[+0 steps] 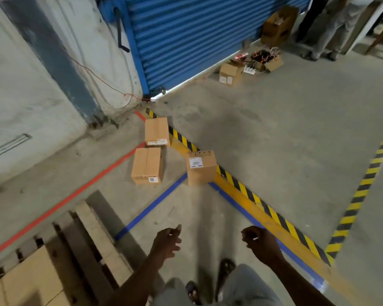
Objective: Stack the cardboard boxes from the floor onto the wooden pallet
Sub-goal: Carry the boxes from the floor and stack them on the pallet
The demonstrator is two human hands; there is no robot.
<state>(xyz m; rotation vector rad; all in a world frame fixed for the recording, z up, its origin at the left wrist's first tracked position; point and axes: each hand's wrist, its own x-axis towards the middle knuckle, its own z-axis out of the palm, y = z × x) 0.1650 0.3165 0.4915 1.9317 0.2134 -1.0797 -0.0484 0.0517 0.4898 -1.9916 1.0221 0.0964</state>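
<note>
At seven o'clock of the view lay the pallet [93,226], its slats running up toward the middle, with a stacked box [31,277] already resting on its near corner. A red line [75,195] crossed the floor [274,140] just beyond it.

Three boxes waited on the floor ahead, at about twelve o'clock from the person. The left box [146,165] sat flat, with the far box [157,131] just behind it, close but seemingly apart. The right box [200,167] stood at one o'clock, tipped so that one edge rode up on the striped curb [263,208], its label facing up. A blue line [150,206] ran between the boxes and the person.

Both hands were held out low in front, well apart from every box. The left hand [167,241] carried nothing, its fingers loosely curled and relaxed. The right hand [260,241] was likewise idle, fingers hanging half-curled with nothing between them. Sandalled feet [226,267] showed below.

Judging by this, the person was between loads, walking back for another box. The next move would call for stepping over the blue line, bending, and spreading both hands around the sides of one box, probably the tipped right one since it was nearest, then turning toward seven o'clock to set it beside the stacked box.
</note>
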